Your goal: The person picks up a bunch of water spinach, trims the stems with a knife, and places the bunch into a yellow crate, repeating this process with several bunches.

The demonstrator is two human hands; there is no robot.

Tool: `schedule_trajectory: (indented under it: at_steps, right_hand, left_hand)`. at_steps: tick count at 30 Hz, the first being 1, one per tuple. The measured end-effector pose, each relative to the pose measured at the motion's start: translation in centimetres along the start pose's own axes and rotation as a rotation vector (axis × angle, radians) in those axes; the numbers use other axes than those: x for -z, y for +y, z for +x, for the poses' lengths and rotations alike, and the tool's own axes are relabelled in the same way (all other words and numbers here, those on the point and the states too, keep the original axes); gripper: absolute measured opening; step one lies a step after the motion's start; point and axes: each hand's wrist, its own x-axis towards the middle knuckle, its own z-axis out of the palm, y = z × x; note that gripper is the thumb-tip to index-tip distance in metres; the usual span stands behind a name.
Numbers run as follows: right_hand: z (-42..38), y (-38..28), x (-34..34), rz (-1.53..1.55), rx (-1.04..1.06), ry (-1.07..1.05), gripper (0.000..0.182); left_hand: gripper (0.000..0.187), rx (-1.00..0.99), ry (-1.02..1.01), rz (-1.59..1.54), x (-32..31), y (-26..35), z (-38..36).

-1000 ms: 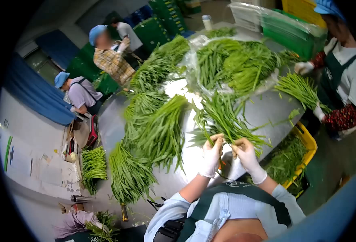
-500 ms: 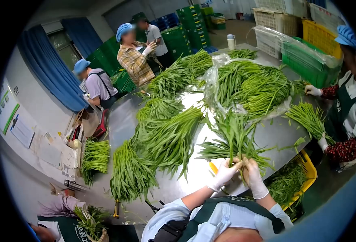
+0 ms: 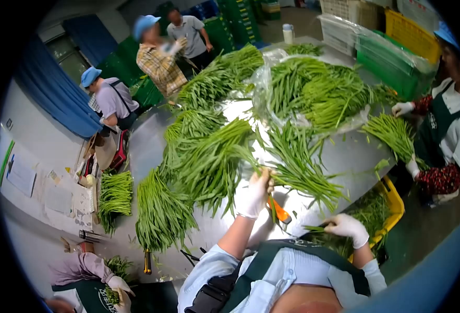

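Observation:
My gloved left hand point(image 3: 252, 194) is closed over the table, with a few leafy green stems point(image 3: 246, 155) reaching up from its fingers toward a big heap of greens point(image 3: 214, 156). Just right of that hand lies an orange-handled tool point(image 3: 280, 212), its other end hidden. A loose pile of long stems point(image 3: 308, 175) spreads across the metal table beyond it. My gloved right hand point(image 3: 348, 229) is at the table's near edge, fingers pinched on some green stem ends point(image 3: 316, 228). Below it stands a yellow crate point(image 3: 395, 208) with leafy greens inside.
Greens in a clear plastic bag point(image 3: 264, 86) cover the far table. Bundles point(image 3: 162, 208) stand at left, near a yellow-handled tool point(image 3: 147, 262). A co-worker point(image 3: 449, 125) handles greens at right; another person point(image 3: 89, 281) works lower left. Crates point(image 3: 397, 68) are stacked behind.
My hands were together on a bunch of stems; now they are apart. The left moved left and up, the right moved down and right over the crate. The orange-handled tool is more exposed.

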Motion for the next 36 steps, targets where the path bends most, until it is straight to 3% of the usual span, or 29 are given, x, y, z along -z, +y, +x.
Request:
schedule_trajectory:
  at_steps: [1,5,7,10,13,17,19,21,23,26,27,29,31,36]
  right_hand:
    - [-0.2,-0.1,0.4,-0.057,-0.078,0.053,0.028]
    - [0.6,-0.9,1.3,0.292,0.019,0.488,0.025]
    - [2.4,-0.7,0.8,0.210,-0.035,0.720,0.021]
    - [5.5,0.7,0.1,-0.059,0.029,0.908,0.017]
    - [8.3,2.9,-1.0,-0.175,-0.051,0.937,0.015]
    - [8.6,2.8,-1.0,-0.344,-0.011,0.804,0.014]
    - [8.8,3.1,-0.6,-0.307,-0.007,0.771,0.013]
    - [9.4,4.1,-0.7,-0.282,-0.018,0.773,0.012]
    - [8.8,3.5,0.3,-0.217,-0.014,0.852,0.012]
    - [8.0,3.4,1.5,0.426,0.039,0.996,0.013]
    - [7.4,2.5,2.2,0.934,0.103,0.947,0.015]
    - [6.1,2.1,2.8,1.119,0.182,0.826,0.017]
    - [5.1,0.2,2.7,1.122,0.142,0.770,0.016]
    - [5.2,-1.5,-0.2,1.324,0.248,0.590,0.011]
  left_hand:
    - [0.016,-0.027,0.005,-0.048,0.3,-0.3,0.4]
    - [0.024,0.017,-0.045,-0.089,0.1,0.2,-0.1]
    - [0.024,0.020,-0.017,-0.096,0.0,0.1,-0.3]
    - [0.019,0.037,-0.035,-0.226,1.0,-0.8,0.2]
    - [0.014,0.051,0.010,-0.317,0.2,-0.4,-0.1]
    - [0.012,0.097,-0.030,-0.403,2.2,-1.3,0.9]
    - [0.011,0.186,-0.029,-0.551,2.6,-1.5,1.0]
    - [0.011,0.378,-0.151,-0.736,5.0,-3.0,2.4]
    - [0.021,0.523,-0.126,-0.836,4.5,-2.8,1.8]
    - [0.021,0.505,-0.175,-0.758,4.0,-2.8,1.7]
    - [0.020,0.431,-0.134,-0.667,3.5,-2.4,1.4]
    - [0.020,0.304,-0.053,-0.482,1.9,-1.8,0.6]
    - [0.017,0.193,-0.098,-0.296,1.1,-1.3,0.1]
    - [0.017,0.055,-0.013,-0.045,-2.2,-1.3,-0.9]
